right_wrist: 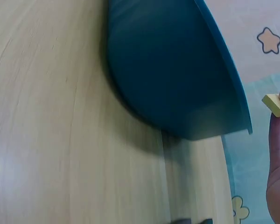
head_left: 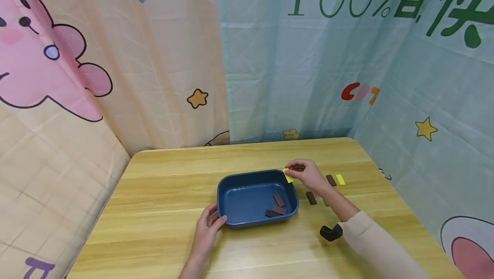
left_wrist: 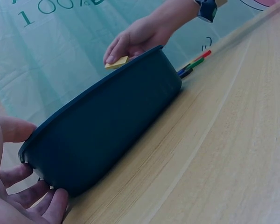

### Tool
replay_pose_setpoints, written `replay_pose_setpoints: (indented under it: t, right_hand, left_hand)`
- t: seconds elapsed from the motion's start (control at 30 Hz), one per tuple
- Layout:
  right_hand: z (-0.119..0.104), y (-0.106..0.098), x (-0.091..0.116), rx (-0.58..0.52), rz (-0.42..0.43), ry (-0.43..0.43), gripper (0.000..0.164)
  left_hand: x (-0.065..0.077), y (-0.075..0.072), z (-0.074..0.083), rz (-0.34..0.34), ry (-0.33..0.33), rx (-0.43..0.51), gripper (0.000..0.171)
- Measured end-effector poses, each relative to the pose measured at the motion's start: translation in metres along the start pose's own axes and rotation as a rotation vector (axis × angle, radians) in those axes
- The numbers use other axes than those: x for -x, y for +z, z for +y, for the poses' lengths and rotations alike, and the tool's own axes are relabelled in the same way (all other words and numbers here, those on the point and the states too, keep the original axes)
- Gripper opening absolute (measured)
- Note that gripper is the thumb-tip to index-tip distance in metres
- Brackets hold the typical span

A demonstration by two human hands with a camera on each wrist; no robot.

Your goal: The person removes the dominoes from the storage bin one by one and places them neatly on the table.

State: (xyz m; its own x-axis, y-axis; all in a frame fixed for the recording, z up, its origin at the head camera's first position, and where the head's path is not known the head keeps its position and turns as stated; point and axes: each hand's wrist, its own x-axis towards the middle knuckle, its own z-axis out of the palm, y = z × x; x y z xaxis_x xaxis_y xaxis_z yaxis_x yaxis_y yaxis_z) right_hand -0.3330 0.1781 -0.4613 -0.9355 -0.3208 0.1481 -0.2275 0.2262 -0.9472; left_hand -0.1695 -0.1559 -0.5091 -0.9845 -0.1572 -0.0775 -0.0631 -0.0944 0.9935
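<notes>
Yellow block point(head_left: 288, 176): off the table, at the tub's far right corner, seemingly just above the rim; exact gap hard to judge.
Right hand point(head_left: 306, 174): thumb and fingertips narrow, pinching the block by one end. Much of the block sticks out past the fingers, a hold that probably suits so small, flat a piece.
Tub point(head_left: 251, 174): blue, open top, base flat on the table. Sits between the two hands, so likely within easy reach of both.
Left hand point(head_left: 208, 229): holds the tub's near left corner, thumb at the rim, other fingers bent against the outer wall; looks like a steadying grip.
Brown blocks point(head_left: 279, 200): small cluster on the tub floor, toward the near right; some touch or overlap.
Loose pieces: right of the tub, a near brown block point(head_left: 311, 198), a far brown block point(head_left: 331, 180) just beside a second yellow block point(head_left: 340, 179), and a green piece point(head_left: 326, 202) partly hidden by the right forearm. Set on the right hand's side, presumably for short reaches.
Table point(head_left: 166, 202): pale wood, under everything.
Curtain point(head_left: 170, 56): printed cloth behind.
</notes>
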Motion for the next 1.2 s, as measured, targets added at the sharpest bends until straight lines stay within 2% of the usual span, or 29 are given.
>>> replay_pose_setpoints:
  t: [0.27,0.77,0.9,1.2]
  right_hand:
    - [0.005,-0.013,0.012,0.050,0.045,0.035,0.029]
    - [0.025,-0.042,0.040,0.064,0.163,0.128,0.037]
    - [0.027,-0.049,0.048,0.118,0.196,0.129,0.035]
    - [0.036,-0.069,0.062,0.127,0.244,0.127,0.032]
  left_hand:
    - [-0.002,0.000,0.000,0.000,-0.008,-0.019,0.054]
    - [-0.007,-0.005,0.000,-0.011,-0.025,-0.011,0.054]
    - [-0.008,-0.007,-0.001,-0.012,-0.027,-0.021,0.054]
    - [-0.013,-0.012,0.000,-0.016,-0.014,-0.017,0.054]
